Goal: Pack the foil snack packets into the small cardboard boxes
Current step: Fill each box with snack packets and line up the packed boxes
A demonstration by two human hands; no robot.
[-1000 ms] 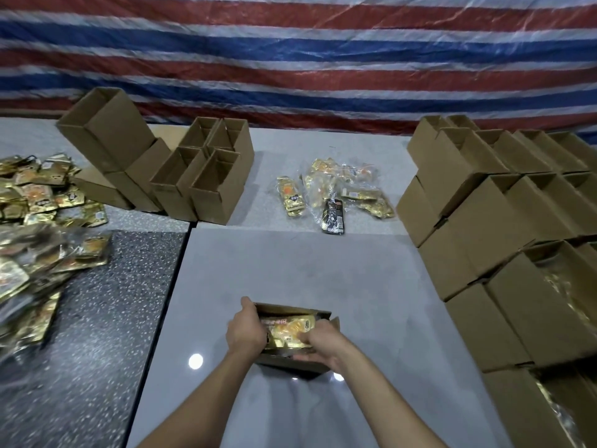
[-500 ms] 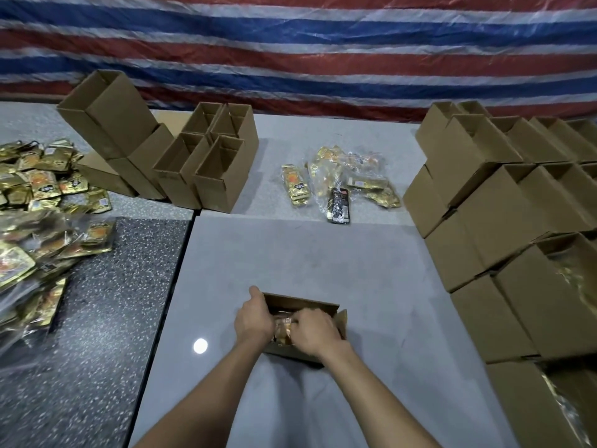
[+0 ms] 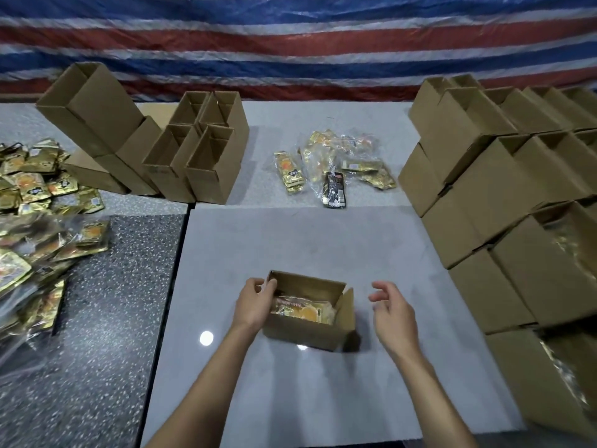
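Cardboard and open at the top, your small box (image 3: pixel 300 333) sits on the grey table (image 3: pixel 290 247) in front of you, with gold foil packets (image 3: pixel 303 311) lying inside it. Your left hand (image 3: pixel 256 303) grips the box's left end, fingers curled over the rim. Your right hand (image 3: pixel 392 310) hovers just beside the right flap without touching it, fingers loosely bent and holding nothing.

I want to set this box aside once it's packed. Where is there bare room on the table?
Free: the pale slab between the open box and the loose packets; the dark speckled slab right of the packet heap. Crowded: the stacked boxes on the right, the empty boxes back left.
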